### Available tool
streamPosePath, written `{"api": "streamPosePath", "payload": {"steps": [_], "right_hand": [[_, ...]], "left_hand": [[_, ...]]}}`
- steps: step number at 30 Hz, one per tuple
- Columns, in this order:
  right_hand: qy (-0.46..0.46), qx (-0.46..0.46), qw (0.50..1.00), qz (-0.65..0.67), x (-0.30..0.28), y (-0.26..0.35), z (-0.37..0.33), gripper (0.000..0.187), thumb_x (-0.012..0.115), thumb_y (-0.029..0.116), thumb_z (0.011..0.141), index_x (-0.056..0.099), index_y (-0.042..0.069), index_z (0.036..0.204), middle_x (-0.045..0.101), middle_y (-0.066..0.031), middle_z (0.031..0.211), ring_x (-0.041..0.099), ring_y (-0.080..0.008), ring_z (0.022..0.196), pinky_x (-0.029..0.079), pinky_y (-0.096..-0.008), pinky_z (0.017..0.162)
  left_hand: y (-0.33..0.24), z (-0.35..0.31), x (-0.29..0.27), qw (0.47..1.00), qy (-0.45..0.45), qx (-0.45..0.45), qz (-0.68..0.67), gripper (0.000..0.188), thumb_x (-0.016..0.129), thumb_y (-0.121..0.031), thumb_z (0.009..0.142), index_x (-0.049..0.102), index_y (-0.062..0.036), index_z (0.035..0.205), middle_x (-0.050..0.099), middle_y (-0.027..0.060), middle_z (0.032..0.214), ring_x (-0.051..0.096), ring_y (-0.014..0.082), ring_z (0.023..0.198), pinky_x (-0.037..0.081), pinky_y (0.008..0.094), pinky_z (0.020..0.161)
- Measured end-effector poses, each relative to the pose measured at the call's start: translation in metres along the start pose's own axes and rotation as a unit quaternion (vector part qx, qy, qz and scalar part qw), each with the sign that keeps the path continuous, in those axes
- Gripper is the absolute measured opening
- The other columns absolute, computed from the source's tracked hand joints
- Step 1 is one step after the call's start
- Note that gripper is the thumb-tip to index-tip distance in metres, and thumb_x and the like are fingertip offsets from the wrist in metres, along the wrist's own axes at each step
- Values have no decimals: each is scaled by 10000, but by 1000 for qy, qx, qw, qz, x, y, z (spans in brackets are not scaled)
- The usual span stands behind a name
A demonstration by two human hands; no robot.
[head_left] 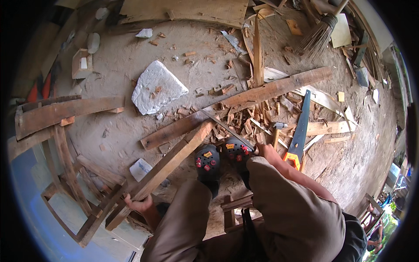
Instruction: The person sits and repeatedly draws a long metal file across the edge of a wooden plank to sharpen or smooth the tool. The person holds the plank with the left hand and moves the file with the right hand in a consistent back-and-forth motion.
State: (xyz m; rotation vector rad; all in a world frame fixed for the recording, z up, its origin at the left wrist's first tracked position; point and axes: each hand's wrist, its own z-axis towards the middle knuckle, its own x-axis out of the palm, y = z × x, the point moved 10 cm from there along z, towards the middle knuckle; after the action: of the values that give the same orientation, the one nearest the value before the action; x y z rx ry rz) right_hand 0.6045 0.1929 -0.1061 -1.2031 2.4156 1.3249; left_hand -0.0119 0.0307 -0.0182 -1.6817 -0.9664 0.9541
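My left hand (140,204) is wrapped round the lower end of a squared wooden beam (168,168). The beam slants up and away to the right, and its far end rests near a brown plank (279,88) lying on the ground. In my right hand (264,151), beside my right shoe, is the grip of a long, narrow-bladed knife (226,127). Its blade points up and left, passing close to the beam's far end; whether they touch I cannot tell. Most of the knife's handle is hidden by my fingers.
A handsaw (300,126) with an orange handle and a hammer (279,125) are right of my shoes. Wood chips (244,124) litter the ground ahead. A white stone block (157,89) lies farther left, a wooden frame (65,153) stands left, and a twig broom (321,35) is far right.
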Motion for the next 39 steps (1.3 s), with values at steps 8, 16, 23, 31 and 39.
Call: {"api": "streamPosePath", "payload": {"steps": [8,16,23,31,39], "right_hand": [[-11,31,997,-68,-5,19,18,378,658,362,876,613,-13,893,658,-271,735,665,-453,745,537,-512,700],[-30,33,998,-41,12,6,37,372,716,320,848,619,-34,905,661,-262,736,689,-421,772,527,-466,670],[-21,28,999,31,1,18,30,476,722,417,858,596,11,1070,672,-206,707,699,-377,736,547,-440,674],[-59,14,997,52,-18,40,20,370,724,315,903,575,7,1043,590,-114,539,618,-182,482,477,-330,493],[-95,7,995,21,-17,32,24,441,689,385,912,550,-28,977,578,-121,511,619,-236,466,477,-344,490]], "left_hand": [[10,-61,57,917,159,63,360,885,929,-59,622,396,76,1315,537,192,1189,564,259,1081,532,363,897],[66,-94,84,944,231,61,227,551,745,-105,852,484,38,1316,542,146,1288,535,242,1164,461,375,990],[1,-157,268,720,391,351,454,727,844,-302,736,488,-37,1312,547,185,1241,540,361,1136,419,455,982],[35,-143,267,707,415,321,475,811,921,-349,589,517,-23,1211,566,196,1114,567,404,1046,471,470,888],[46,-126,251,715,411,151,546,942,915,-496,553,471,-6,1225,594,233,1136,551,421,1098,450,482,940]]}}
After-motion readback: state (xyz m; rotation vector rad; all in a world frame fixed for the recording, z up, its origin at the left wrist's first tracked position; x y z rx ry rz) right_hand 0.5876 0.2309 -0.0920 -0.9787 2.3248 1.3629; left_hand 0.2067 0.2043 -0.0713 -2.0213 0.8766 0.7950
